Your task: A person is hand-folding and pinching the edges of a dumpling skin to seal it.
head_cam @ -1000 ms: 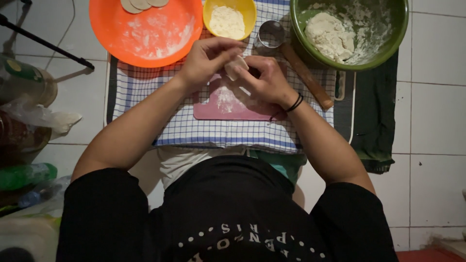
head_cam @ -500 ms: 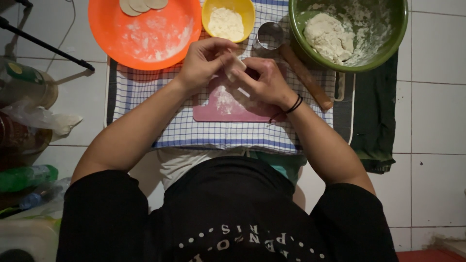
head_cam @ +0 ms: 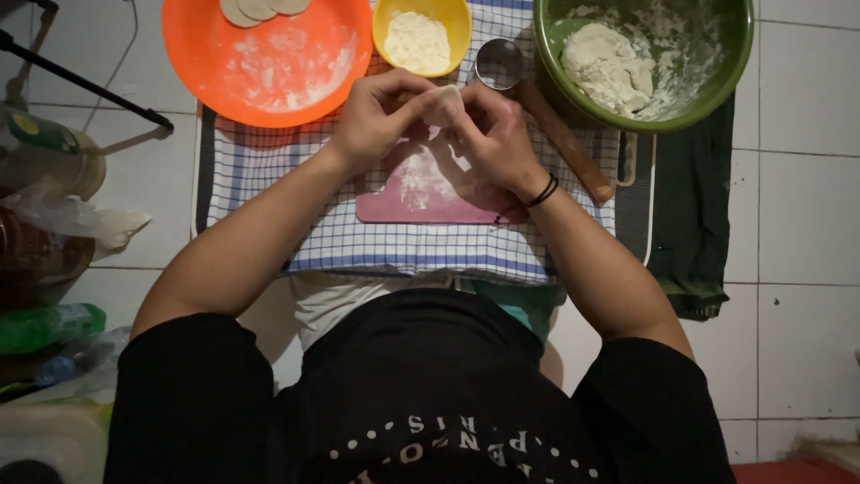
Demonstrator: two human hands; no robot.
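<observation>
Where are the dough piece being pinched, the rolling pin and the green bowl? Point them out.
dough piece (head_cam: 445, 106), head view, on its pale top edge between both hands.
rolling pin (head_cam: 564, 142), head view, on the middle of the wooden shaft.
green bowl (head_cam: 736, 49), head view, on its right rim.

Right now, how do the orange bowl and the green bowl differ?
The orange bowl is shallow and holds flat dough discs at its far rim plus a flour dusting; the green bowl is deeper and holds one rough dough lump with smeared walls. The orange bowl sits by the left hand, the green bowl by the right hand. Both are round and floury.
</observation>
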